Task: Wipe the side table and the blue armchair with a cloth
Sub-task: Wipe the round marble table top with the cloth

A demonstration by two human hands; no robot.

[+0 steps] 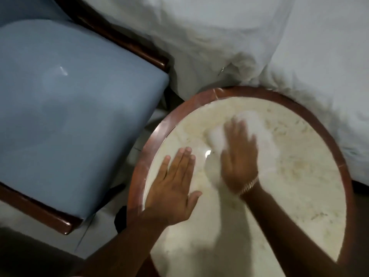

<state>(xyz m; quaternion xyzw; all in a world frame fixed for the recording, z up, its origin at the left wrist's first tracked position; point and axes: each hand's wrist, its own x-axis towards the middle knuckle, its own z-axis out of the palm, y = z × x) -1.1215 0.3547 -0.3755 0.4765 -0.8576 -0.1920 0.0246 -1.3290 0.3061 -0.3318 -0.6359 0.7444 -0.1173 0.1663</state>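
Note:
The round side table (311, 198) has a cream marble top inside a reddish wooden rim. My right hand (238, 156), blurred and with a gold bracelet at the wrist, lies flat on a white cloth (257, 130) and presses it against the marble near the table's middle. My left hand (173, 186) rests flat with fingers apart on the table's left side, holding nothing. The blue armchair (75, 120), with a padded seat and dark wooden frame, stands to the left of the table.
White bedding (259, 37) fills the top and right, touching the far rim of the table. A narrow strip of pale floor (139, 140) separates the armchair and the table. Dark floor shows at the bottom left.

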